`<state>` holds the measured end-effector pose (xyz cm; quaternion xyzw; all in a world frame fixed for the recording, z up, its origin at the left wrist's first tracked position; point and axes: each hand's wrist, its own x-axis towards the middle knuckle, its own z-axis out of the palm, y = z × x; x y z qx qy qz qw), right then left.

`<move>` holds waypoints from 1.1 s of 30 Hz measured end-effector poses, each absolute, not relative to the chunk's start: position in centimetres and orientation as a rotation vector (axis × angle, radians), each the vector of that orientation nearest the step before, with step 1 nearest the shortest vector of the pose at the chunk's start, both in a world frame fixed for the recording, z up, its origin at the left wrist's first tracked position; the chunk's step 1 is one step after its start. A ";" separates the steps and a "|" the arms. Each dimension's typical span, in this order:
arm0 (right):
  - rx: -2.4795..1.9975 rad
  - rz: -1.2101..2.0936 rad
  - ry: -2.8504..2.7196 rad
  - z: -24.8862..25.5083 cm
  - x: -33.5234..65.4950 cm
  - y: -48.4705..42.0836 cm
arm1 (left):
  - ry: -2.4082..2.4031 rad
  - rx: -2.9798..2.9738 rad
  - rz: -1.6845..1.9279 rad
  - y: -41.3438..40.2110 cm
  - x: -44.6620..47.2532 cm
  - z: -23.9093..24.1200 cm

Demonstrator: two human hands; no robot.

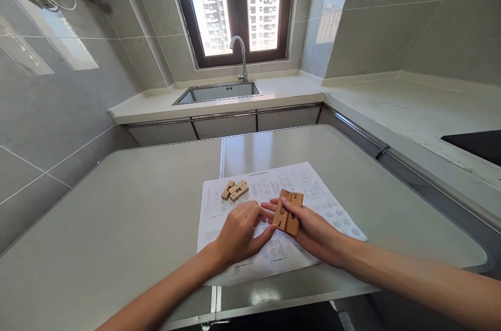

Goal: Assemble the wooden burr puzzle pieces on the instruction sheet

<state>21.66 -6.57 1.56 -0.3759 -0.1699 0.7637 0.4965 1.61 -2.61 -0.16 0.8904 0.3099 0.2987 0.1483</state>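
My right hand (313,224) holds wooden puzzle pieces (287,212) side by side, its thumb pressed on their top and its fingers reaching beneath. Dark numbers mark the wood, a "2" at the upper right and a "3" at the lower left, and dark notches show near the thumb. At the left lower corner of these pieces, the thumb tip of my left hand (245,232) touches or nearly touches the wood. Its other fingers are bent and apart from the thumb. Beyond lie several loose wooden pieces (235,190), notched and partly stacked, on a printed sheet (250,268).
The sheet, covered in small diagrams, lies on a grey-green table (117,226) with a seam running front to back. Behind stand a white counter (289,85), a sink (223,92) and a faucet (243,59) under a window. A black panel (477,144) sits on the right counter.
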 end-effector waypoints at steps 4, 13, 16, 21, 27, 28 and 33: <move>-0.869 1.856 -0.459 1.4 20.9 -6.6 | 1.102 2.135 0.597 -4.0 2.9 1.7; -0.835 1.916 -0.487 1.7 20.7 -5.4 | 0.962 1.492 0.600 -3.9 1.9 2.5; -0.813 1.953 -0.413 2.0 20.6 -5.1 | 0.927 1.463 0.630 -3.8 1.2 2.5; -0.863 2.005 -0.338 2.2 20.7 -5.0 | 0.873 1.403 0.604 -3.7 0.3 2.5; -1.011 2.011 -0.350 2.2 21.1 -5.4 | 0.876 1.501 0.470 -3.5 0.0 3.2; -1.042 2.005 -0.367 2.3 21.1 -5.4 | 0.877 1.517 0.453 -3.5 0.0 3.5; -1.157 1.935 -0.461 3.0 21.1 -5.4 | 0.950 1.586 0.424 -3.4 0.4 4.4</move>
